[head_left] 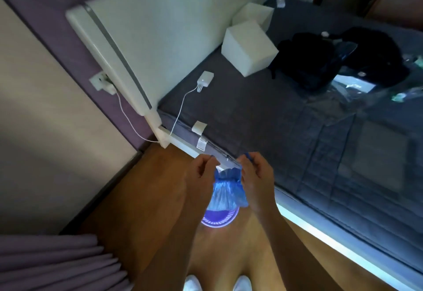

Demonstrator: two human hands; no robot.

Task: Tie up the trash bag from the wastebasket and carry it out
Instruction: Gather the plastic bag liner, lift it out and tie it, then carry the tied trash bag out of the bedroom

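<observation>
Both hands (229,171) pinching blue bag (225,190), neck gathered

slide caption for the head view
Both hands, left and right, gather the blue trash bag neck above the wastebasket beside the bed.

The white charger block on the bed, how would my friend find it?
Start at the tall white headboard at the head of the grey bed. Just below it, a charger block lies on the cover. Unlike the two big white cubes nearby, it is small, flat and trails a thin white cable.
</observation>
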